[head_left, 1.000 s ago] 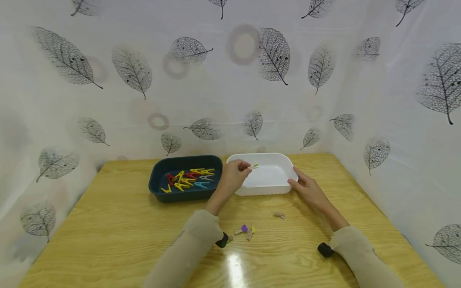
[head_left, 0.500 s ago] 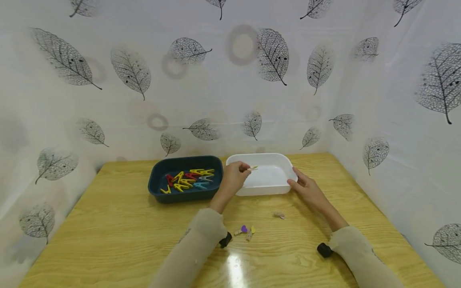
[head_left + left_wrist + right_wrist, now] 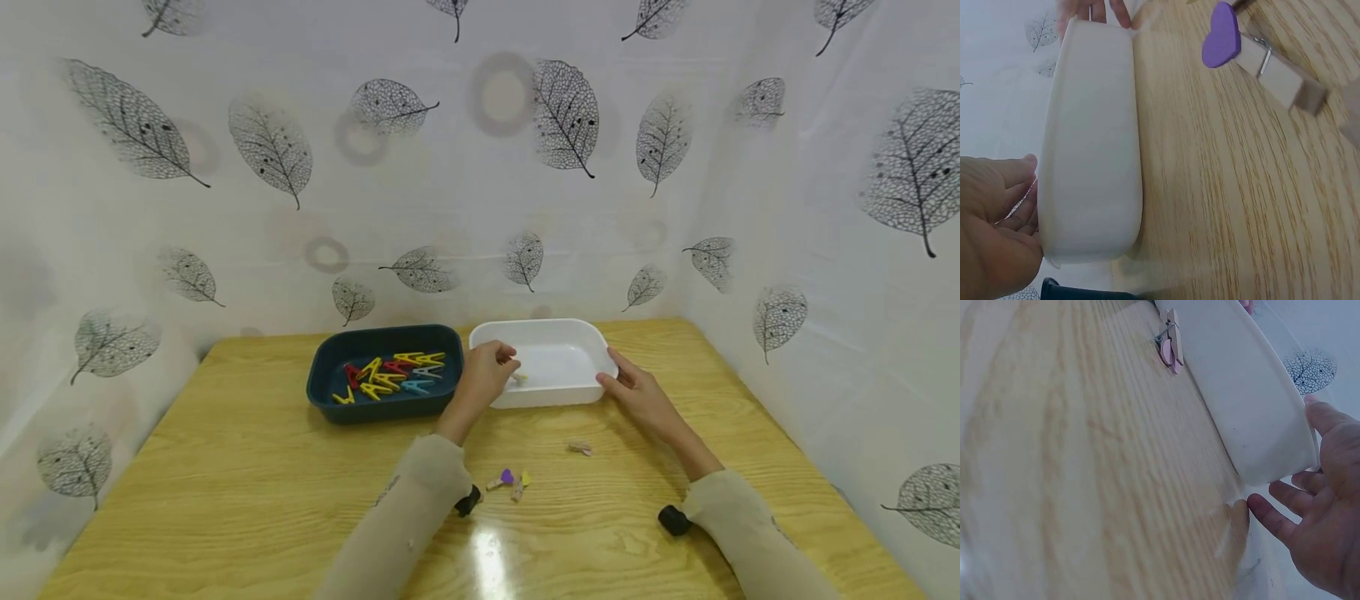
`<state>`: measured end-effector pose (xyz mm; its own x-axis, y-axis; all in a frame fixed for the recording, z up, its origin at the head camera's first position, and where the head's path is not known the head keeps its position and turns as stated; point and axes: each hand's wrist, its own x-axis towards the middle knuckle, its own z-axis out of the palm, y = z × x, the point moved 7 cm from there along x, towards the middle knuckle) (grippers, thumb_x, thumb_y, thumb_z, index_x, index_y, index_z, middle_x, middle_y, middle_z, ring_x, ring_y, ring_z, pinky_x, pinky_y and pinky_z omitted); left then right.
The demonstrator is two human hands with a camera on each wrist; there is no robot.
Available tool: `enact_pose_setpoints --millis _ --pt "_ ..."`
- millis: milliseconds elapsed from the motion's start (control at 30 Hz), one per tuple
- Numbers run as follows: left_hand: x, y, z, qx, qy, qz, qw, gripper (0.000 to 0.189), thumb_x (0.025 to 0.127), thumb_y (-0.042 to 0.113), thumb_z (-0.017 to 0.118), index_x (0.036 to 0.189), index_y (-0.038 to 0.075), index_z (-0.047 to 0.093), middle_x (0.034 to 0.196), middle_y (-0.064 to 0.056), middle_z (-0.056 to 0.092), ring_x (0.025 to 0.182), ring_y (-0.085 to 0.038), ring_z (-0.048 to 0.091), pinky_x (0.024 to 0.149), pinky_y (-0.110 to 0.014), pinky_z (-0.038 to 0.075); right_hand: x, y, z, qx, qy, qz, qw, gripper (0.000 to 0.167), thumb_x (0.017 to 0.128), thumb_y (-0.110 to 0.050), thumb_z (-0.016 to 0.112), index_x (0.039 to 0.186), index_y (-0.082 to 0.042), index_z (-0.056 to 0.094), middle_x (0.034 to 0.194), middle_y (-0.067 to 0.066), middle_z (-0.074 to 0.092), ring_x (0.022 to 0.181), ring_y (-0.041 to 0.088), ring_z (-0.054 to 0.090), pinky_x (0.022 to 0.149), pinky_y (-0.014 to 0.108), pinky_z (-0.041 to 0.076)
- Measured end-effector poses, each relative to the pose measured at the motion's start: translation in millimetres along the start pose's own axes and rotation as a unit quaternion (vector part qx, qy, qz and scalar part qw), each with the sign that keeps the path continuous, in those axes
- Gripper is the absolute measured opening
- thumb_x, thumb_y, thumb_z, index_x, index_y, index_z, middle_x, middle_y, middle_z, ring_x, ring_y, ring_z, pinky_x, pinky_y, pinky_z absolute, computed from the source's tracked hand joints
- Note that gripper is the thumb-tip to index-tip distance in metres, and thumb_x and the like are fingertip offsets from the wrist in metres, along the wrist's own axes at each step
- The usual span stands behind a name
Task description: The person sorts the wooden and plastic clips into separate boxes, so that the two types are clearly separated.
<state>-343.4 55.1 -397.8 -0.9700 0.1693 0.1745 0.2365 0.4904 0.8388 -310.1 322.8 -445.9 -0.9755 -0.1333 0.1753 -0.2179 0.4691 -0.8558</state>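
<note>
Dropping away from your left hand (image 3: 483,375) since half a second ago, the small wooden peg (image 3: 519,378) is now showing just below that hand's fingers, within the white tub (image 3: 562,362); whether it is touching the bottom, you can't tell from these views. Nearest you, a purple-heart peg (image 3: 1272,75) and a yellow-heart peg (image 3: 517,490) are lying close together on the wooden bench (image 3: 225,467). Beyond them, a pink-trimmed peg (image 3: 1176,340) is lying near the white tub's front wall. Your left hand is letting go, its thumb and fingers standing apart at the tub's left end. Your right hand (image 3: 637,396) is gripping the right end, thumb and fingers spanning the near corner. Left of that tub, a dark blue tub (image 3: 390,408) is holding yellow, red, blue and grey plastic pegs (image 3: 385,379). Behind both, a leaf-patterned curtain (image 3: 420,192) is hanging.
</note>
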Motion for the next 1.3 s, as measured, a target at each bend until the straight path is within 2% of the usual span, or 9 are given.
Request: enact_pose_setpoints --millis 200,367,467,633,767,933,1133,1300 --pt "-0.8 -0.6 -2.3 -0.001 0.001 0.003 1.0 0.017 0.098 0.007 0.071 0.112 -0.003 0.074 0.096 -0.01 0.072 0.083 -0.019 0.062 0.075 -0.031 0.054 0.7 -1.1 1.5 0.003 -0.002 0.001 1.0 0.073 0.107 -0.026 0.059 0.162 0.003 0.021 0.166 0.026 0.022 0.149 0.041 0.031 0.107 0.014 0.034" --pt "-2.1 1.5 -6.0 0.006 0.011 0.041 0.9991 0.015 0.097 0.007 0.072 0.109 0.0 0.076 0.096 -0.01 0.074 0.085 -0.021 0.066 0.077 -0.032 0.055 -0.1 -2.9 2.6 0.0 -0.005 0.001 1.0 0.074 0.107 -0.027 0.059 0.162 0.003 0.02 0.166 0.026 0.022 0.149 0.041 0.032 0.106 0.012 0.034" --pt "-4.0 2.6 -7.7 0.001 0.004 0.053 0.9986 0.015 0.098 0.008 0.071 0.11 0.001 0.076 0.098 -0.009 0.074 0.09 -0.023 0.068 0.078 -0.034 0.056 0.2 -2.4 2.8 0.006 -0.005 0.001 1.0 0.074 0.107 -0.026 0.059 0.162 0.003 0.02 0.166 0.026 0.021 0.149 0.041 0.031 0.104 0.01 0.034" --pt "-8.0 4.1 -9.9 -0.003 -0.014 0.047 0.9988 0.016 0.099 0.009 0.07 0.112 0.0 0.075 0.1 -0.009 0.073 0.093 -0.024 0.067 0.082 -0.036 0.056 -0.2 -1.4 1.9 0.016 -0.004 0.0 0.9999 0.073 0.107 -0.025 0.06 0.162 0.004 0.02 0.165 0.027 0.021 0.148 0.042 0.031 0.103 0.01 0.035" --pt "-12.8 6.3 -12.6 0.005 -0.02 0.056 0.9982 0.015 0.098 0.008 0.07 0.111 0.0 0.076 0.1 -0.009 0.074 0.093 -0.025 0.068 0.084 -0.037 0.057 -0.5 -0.8 1.8 0.023 -0.003 0.002 0.9997 0.074 0.107 -0.024 0.06 0.162 0.004 0.02 0.165 0.027 0.021 0.148 0.042 0.031 0.102 0.01 0.036" --pt "-22.3 7.6 -16.5 0.006 -0.032 0.077 0.9965 0.017 0.099 0.009 0.07 0.111 -0.001 0.075 0.099 -0.008 0.075 0.089 -0.023 0.069 0.08 -0.034 0.057 -1.1 -0.5 2.3 0.028 -0.005 0.002 0.9996 0.074 0.107 -0.023 0.06 0.162 0.004 0.019 0.165 0.028 0.021 0.148 0.041 0.031 0.1 0.009 0.037" --pt "-35.5 6.4 -21.7 0.005 -0.048 0.077 0.9959 0.018 0.099 0.012 0.071 0.112 0.0 0.075 0.1 -0.008 0.075 0.087 -0.021 0.067 0.077 -0.031 0.056 -2.0 -1.6 2.3 0.032 -0.006 0.006 0.9995 0.075 0.107 -0.025 0.061 0.162 0.004 0.019 0.165 0.028 0.02 0.148 0.042 0.031 0.101 0.01 0.037" --pt "-40.2 2.2 -24.1 0.011 -0.056 0.07 0.9959 0.017 0.099 0.013 0.071 0.112 0.003 0.075 0.102 -0.006 0.075 0.088 -0.02 0.067 0.076 -0.03 0.055 -2.3 -1.7 1.1 0.024 -0.005 0.008 0.9997 0.075 0.107 -0.026 0.061 0.162 0.004 0.019 0.166 0.026 0.021 0.149 0.041 0.031 0.101 0.009 0.036"
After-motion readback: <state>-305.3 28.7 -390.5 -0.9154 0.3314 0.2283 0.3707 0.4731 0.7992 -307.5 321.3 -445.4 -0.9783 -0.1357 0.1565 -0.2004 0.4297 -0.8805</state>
